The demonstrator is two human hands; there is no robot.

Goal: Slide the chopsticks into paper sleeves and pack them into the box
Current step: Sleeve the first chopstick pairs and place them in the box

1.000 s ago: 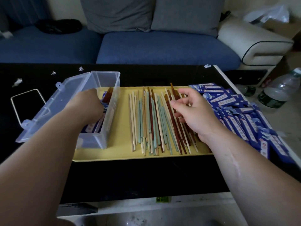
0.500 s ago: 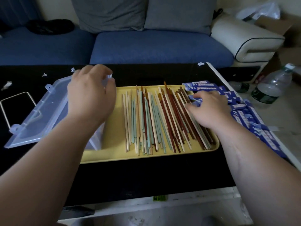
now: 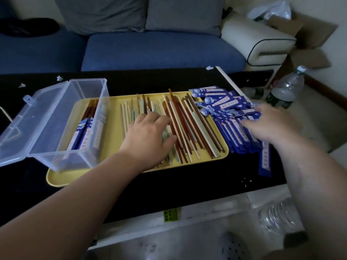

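The fingers point(image 3: 159, 119) of the left hand point(image 3: 146, 136) bend down onto the loose wooden chopsticks point(image 3: 189, 124), with the thumb lying beside them. The fingertips are hidden, so I cannot tell if they pinch a stick or only touch. The fingers point(image 3: 247, 124) of the right hand point(image 3: 272, 124) lie stretched out on top of the pile of blue paper sleeves point(image 3: 225, 104) and hold nothing that I can see, though this hand is blurry. On the far left stands the clear plastic box point(image 3: 56, 147), with its lid point(image 3: 28, 117) hanging open to the left. It sits on the left end of the flat yellow tray point(image 3: 112, 132). Inside it lie a few sleeved chopsticks point(image 3: 82, 134) - blue paper at the near end, brown tips poking out at the far end. Next, in the middle of the tray, the loose chopsticks lie side by side in cream, brown and pale green, and the left hand covers some of them. Just beside the tray's right edge is the pile of sleeves, lying on the black table point(image 3: 169, 186). One single blue sleeve point(image 3: 264, 162) pokes out at the pile's near right side, closer to the person. Past the table's right end, a clear plastic bottle point(image 3: 287, 89) stands on the floor - well apart from the pile.
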